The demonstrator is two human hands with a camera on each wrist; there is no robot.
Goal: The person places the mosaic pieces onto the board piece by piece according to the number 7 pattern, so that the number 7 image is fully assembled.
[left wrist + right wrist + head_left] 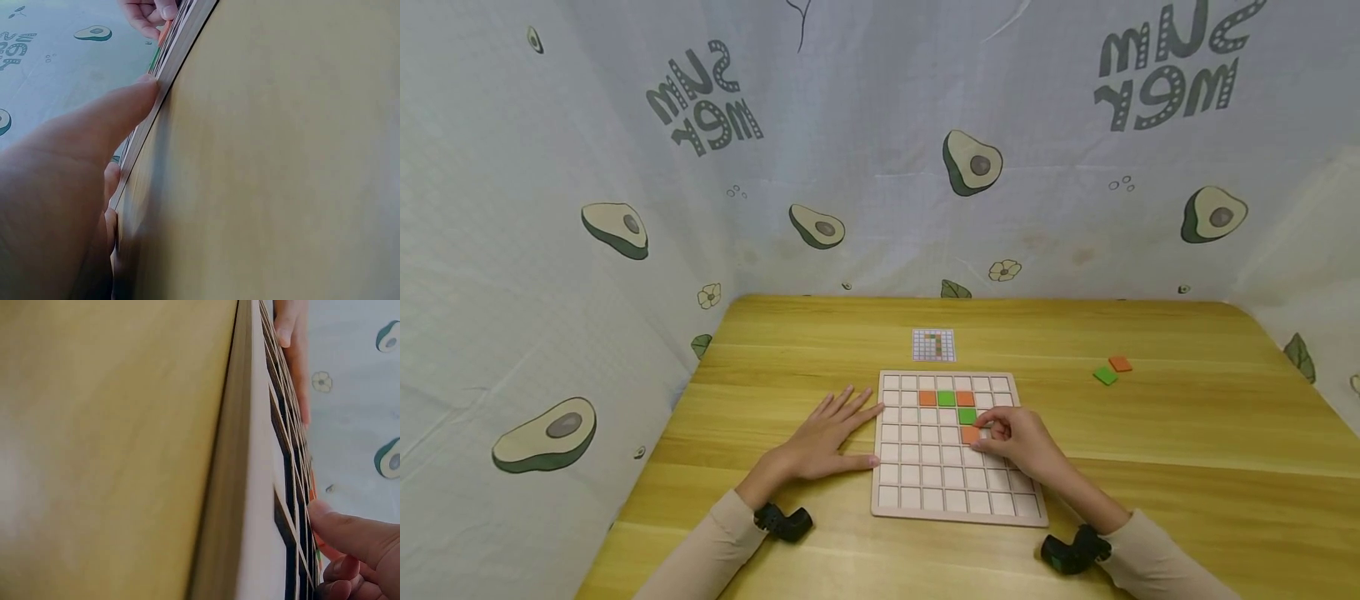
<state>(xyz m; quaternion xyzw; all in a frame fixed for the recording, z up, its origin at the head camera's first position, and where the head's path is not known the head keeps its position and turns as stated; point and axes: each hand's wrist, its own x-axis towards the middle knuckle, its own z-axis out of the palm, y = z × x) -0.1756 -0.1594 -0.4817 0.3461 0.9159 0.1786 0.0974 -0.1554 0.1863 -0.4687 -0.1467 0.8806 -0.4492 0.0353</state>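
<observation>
A wooden grid board (958,520) lies on the table with square cells. In one of its upper rows sit an orange tile (927,398), a green tile (946,398) and another orange tile (965,398). Below the last one is a second green tile (967,416), then a lower orange tile (970,435). My right hand (1018,437) pinches this lower orange tile at its right side between thumb and forefinger. Spread flat on the table, my left hand (820,437) touches the board's left edge with thumb (134,100) and fingertips.
Behind the board lies a small printed card (933,345) with a coloured grid pattern. Farther right on the table are a loose green tile (1105,376) and a loose orange tile (1120,363). A white cloth (880,167) printed with avocados hangs around the table.
</observation>
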